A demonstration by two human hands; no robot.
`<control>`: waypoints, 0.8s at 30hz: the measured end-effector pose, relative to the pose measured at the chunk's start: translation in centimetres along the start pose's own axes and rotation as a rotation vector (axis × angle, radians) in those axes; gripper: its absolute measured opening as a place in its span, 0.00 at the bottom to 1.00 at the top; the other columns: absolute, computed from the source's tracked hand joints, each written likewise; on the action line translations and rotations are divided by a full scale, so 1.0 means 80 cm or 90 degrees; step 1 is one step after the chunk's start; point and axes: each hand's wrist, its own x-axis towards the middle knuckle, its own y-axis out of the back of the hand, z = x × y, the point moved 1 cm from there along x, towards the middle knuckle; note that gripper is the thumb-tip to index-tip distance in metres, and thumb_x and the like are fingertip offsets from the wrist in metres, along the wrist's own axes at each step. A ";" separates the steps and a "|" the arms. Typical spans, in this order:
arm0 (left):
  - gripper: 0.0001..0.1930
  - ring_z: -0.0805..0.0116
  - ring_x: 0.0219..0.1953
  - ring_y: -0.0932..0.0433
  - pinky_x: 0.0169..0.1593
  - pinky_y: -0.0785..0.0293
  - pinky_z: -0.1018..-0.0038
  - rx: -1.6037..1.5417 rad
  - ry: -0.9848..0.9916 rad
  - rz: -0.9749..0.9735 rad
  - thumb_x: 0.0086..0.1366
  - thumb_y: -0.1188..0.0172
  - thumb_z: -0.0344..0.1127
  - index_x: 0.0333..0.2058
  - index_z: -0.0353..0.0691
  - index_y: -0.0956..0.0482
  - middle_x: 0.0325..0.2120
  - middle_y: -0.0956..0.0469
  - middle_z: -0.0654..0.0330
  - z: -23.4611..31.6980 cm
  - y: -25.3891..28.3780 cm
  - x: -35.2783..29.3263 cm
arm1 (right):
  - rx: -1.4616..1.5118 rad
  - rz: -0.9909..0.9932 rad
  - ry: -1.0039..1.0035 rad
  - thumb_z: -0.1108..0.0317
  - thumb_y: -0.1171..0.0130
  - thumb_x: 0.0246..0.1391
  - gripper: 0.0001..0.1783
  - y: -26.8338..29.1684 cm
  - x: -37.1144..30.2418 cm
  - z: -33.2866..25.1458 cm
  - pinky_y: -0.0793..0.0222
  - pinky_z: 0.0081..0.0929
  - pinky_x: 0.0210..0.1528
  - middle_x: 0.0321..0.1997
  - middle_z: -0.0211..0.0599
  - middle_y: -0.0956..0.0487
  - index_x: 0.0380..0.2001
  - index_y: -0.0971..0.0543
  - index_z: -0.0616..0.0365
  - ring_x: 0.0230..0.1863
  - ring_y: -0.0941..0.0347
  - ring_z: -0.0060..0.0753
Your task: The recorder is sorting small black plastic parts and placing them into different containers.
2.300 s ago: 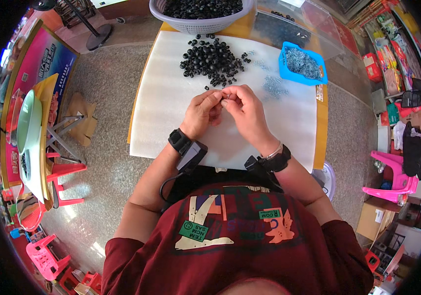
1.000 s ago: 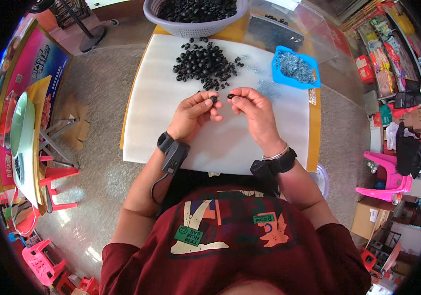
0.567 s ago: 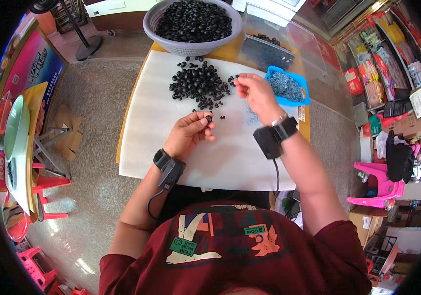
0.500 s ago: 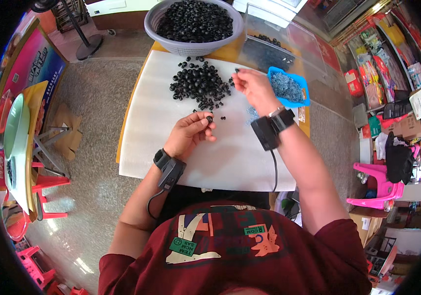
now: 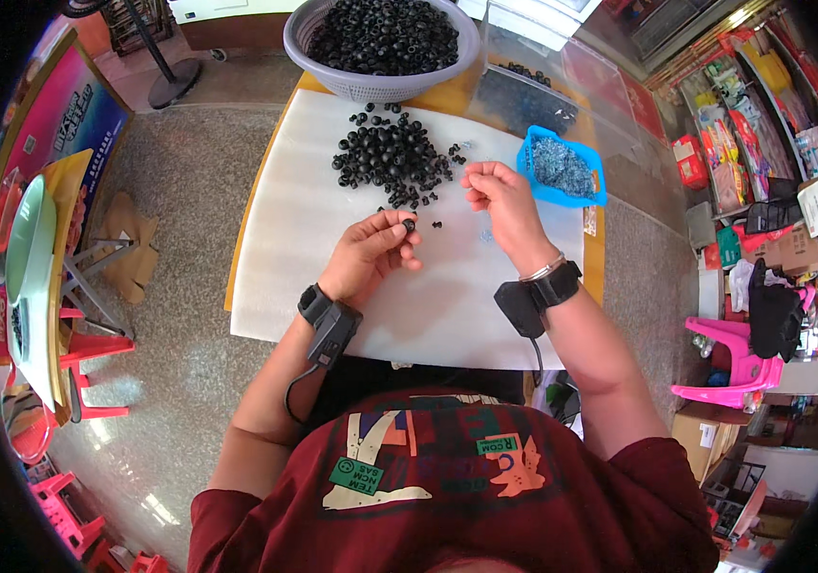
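Fingers of left hand (image 5: 371, 250) pinch black ring (image 5: 409, 225).

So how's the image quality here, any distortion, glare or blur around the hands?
Head view: strong fisheye bending, the white table mat edges curve and the corners go black; even daylight, soft shadows, mild glare on the floor at lower left; left hand, right hand and the pile of black rings look sharp.
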 end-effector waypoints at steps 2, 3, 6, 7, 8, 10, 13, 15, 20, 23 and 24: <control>0.11 0.74 0.28 0.25 0.37 0.22 0.75 -0.012 -0.026 -0.011 0.68 0.51 0.31 0.46 0.32 0.29 0.32 0.25 0.58 0.001 0.002 0.000 | -0.031 0.008 0.014 0.71 0.48 0.55 0.08 0.002 -0.011 0.000 0.34 0.18 0.32 0.32 0.30 0.22 0.37 0.24 0.61 0.29 0.30 0.18; 0.11 0.74 0.28 0.25 0.37 0.22 0.75 -0.018 -0.039 -0.017 0.67 0.51 0.31 0.46 0.33 0.29 0.32 0.25 0.58 0.002 0.003 0.001 | -0.065 0.015 0.030 0.71 0.47 0.54 0.07 0.002 -0.016 -0.001 0.34 0.18 0.32 0.31 0.30 0.22 0.36 0.24 0.61 0.28 0.30 0.18; 0.12 0.75 0.29 0.26 0.37 0.23 0.76 -0.054 -0.086 -0.003 0.67 0.50 0.31 0.46 0.33 0.29 0.32 0.25 0.58 0.003 0.009 0.001 | -0.197 0.044 0.098 0.73 0.46 0.54 0.06 0.000 -0.035 0.003 0.33 0.21 0.31 0.29 0.30 0.22 0.33 0.23 0.61 0.27 0.30 0.20; 0.12 0.75 0.29 0.26 0.37 0.23 0.76 -0.054 -0.093 0.000 0.67 0.50 0.31 0.46 0.33 0.29 0.33 0.25 0.58 0.003 0.009 0.001 | -0.266 0.060 0.136 0.73 0.46 0.53 0.05 -0.001 -0.040 0.006 0.33 0.22 0.31 0.29 0.31 0.22 0.32 0.23 0.61 0.27 0.29 0.21; 0.12 0.75 0.29 0.26 0.37 0.23 0.76 -0.053 -0.100 0.004 0.67 0.51 0.31 0.46 0.33 0.29 0.33 0.25 0.58 0.004 0.009 0.000 | -0.334 0.074 0.175 0.73 0.45 0.53 0.04 -0.003 -0.045 0.009 0.32 0.23 0.31 0.28 0.32 0.21 0.31 0.23 0.61 0.27 0.28 0.22; 0.12 0.76 0.29 0.26 0.38 0.23 0.76 -0.053 -0.104 0.006 0.67 0.51 0.31 0.46 0.32 0.30 0.33 0.26 0.58 0.004 0.010 0.001 | -0.378 0.066 0.220 0.74 0.44 0.51 0.04 -0.006 -0.052 0.019 0.31 0.26 0.31 0.28 0.35 0.21 0.31 0.22 0.61 0.27 0.27 0.29; 0.12 0.76 0.29 0.26 0.38 0.24 0.76 -0.056 -0.099 0.007 0.67 0.51 0.32 0.46 0.32 0.30 0.33 0.26 0.59 0.005 0.009 0.001 | -0.449 0.049 0.271 0.75 0.43 0.48 0.05 -0.015 -0.053 0.025 0.30 0.30 0.33 0.30 0.40 0.21 0.31 0.22 0.60 0.30 0.25 0.38; 0.12 0.76 0.29 0.26 0.38 0.24 0.76 -0.050 -0.097 0.010 0.67 0.51 0.32 0.46 0.32 0.30 0.33 0.26 0.59 0.004 0.009 0.000 | -0.487 0.029 0.289 0.75 0.43 0.47 0.06 -0.023 -0.051 0.027 0.30 0.33 0.34 0.31 0.42 0.22 0.31 0.23 0.60 0.31 0.25 0.41; 0.12 0.75 0.30 0.26 0.39 0.24 0.76 -0.037 -0.082 -0.002 0.67 0.51 0.31 0.46 0.32 0.29 0.33 0.26 0.58 0.004 0.008 0.000 | -0.596 -0.007 0.335 0.75 0.42 0.45 0.07 -0.036 -0.048 0.040 0.30 0.36 0.38 0.33 0.43 0.22 0.31 0.23 0.61 0.35 0.25 0.43; 0.12 0.74 0.31 0.26 0.39 0.24 0.75 -0.022 -0.066 -0.001 0.67 0.52 0.31 0.46 0.32 0.29 0.34 0.25 0.58 0.004 0.006 -0.001 | -0.483 0.003 0.327 0.75 0.42 0.47 0.06 -0.039 -0.051 0.033 0.29 0.32 0.35 0.32 0.41 0.22 0.32 0.23 0.62 0.32 0.24 0.38; 0.12 0.73 0.31 0.26 0.39 0.24 0.75 -0.022 -0.063 -0.002 0.67 0.52 0.31 0.46 0.32 0.29 0.34 0.25 0.57 0.005 0.003 -0.002 | -0.423 -0.011 0.287 0.76 0.43 0.48 0.06 -0.040 -0.055 0.028 0.29 0.30 0.34 0.31 0.40 0.22 0.32 0.23 0.62 0.31 0.24 0.35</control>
